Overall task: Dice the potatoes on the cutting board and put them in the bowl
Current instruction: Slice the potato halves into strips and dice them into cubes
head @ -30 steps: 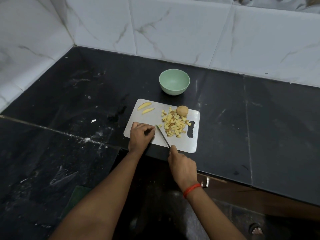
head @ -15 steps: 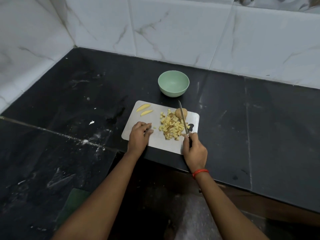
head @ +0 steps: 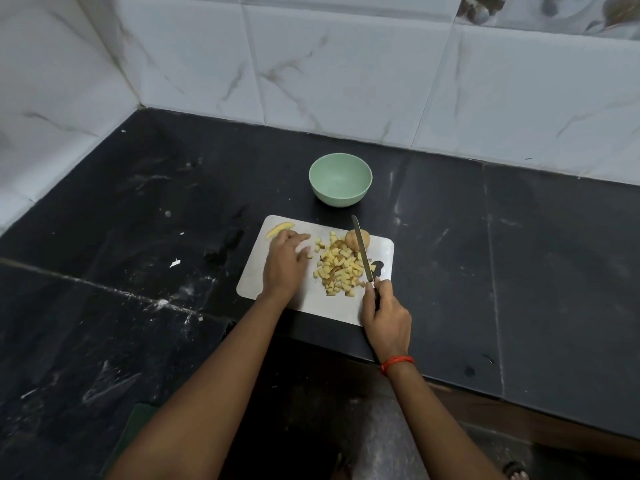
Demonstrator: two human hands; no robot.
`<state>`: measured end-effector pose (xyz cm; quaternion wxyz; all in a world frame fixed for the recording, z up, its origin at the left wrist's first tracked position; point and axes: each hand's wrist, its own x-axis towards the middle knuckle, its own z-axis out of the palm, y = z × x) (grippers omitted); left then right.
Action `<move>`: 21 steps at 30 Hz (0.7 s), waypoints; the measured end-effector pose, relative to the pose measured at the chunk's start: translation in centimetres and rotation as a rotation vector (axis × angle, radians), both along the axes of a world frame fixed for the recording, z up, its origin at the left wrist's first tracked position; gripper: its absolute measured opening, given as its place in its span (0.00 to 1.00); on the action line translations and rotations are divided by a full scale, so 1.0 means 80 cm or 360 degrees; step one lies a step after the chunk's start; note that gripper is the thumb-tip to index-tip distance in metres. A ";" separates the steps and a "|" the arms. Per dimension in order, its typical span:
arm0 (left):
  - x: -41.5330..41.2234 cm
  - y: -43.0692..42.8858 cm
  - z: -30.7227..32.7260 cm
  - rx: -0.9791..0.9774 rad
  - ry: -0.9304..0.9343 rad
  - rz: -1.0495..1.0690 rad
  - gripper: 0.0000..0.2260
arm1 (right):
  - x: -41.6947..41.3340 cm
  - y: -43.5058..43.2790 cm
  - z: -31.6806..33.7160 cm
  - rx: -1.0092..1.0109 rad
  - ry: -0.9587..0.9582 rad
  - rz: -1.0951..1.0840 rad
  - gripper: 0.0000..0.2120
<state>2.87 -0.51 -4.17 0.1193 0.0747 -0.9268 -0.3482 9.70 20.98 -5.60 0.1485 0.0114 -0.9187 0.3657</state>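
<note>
A white cutting board [head: 311, 303] lies on the black counter. A pile of diced potato cubes [head: 337, 268] covers its middle, and a whole brown potato [head: 353, 239] sits at the far right of the pile. One potato wedge [head: 278, 229] shows at the board's far left corner. My left hand [head: 285, 263] reaches over the board towards that wedge, fingers extended. My right hand [head: 386, 311] grips the handle of a knife [head: 362, 251], whose blade points away along the right side of the pile, beside the whole potato. The green bowl [head: 340, 180] stands empty behind the board.
White marble-tiled walls [head: 346, 71] close the counter at the back and left. White specks and smears [head: 175, 263] mark the counter [head: 519, 254] left of the board. The counter's front edge runs just under the board's near side.
My right hand swung the knife from the board's near middle to the right of the diced pile, blade pointing away. My left hand moved from the near edge up towards the wedges.
</note>
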 end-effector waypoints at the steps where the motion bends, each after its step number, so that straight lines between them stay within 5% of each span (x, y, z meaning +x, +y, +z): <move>1: -0.003 -0.007 0.001 -0.0051 0.0020 0.0082 0.15 | 0.000 0.000 0.000 0.0000 0.0000 0.0002 0.10; 8: -0.022 -0.034 -0.004 -0.0222 -0.0154 0.0189 0.10 | 0.001 0.000 0.002 0.0003 -0.0008 0.0008 0.09; 21: 0.073 -0.028 -0.040 0.0077 0.0141 0.0067 0.08 | 0.013 -0.015 0.006 0.0184 0.0064 0.0113 0.08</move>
